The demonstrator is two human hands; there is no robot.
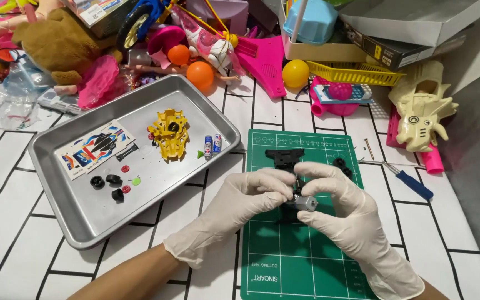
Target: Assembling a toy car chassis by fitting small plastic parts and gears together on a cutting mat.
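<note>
Both my hands wear white gloves over a green cutting mat (284, 255). My left hand (240, 205) and my right hand (340, 211) pinch together a small silver motor (305, 203) held against a black toy car chassis (285, 157), which is partly hidden by my fingers. A metal tray (84, 222) to the left holds a yellow car body (169, 132), a sticker sheet (96, 148), two small batteries (212, 145), black wheels (106, 180) and small red and green parts.
A blue-handled screwdriver (412, 183) and a loose screw (368, 148) lie right of the mat; small black wheels (341, 165) sit on its top right. Toys, balls, boxes and a cream plastic toy (420, 108) crowd the table's far side.
</note>
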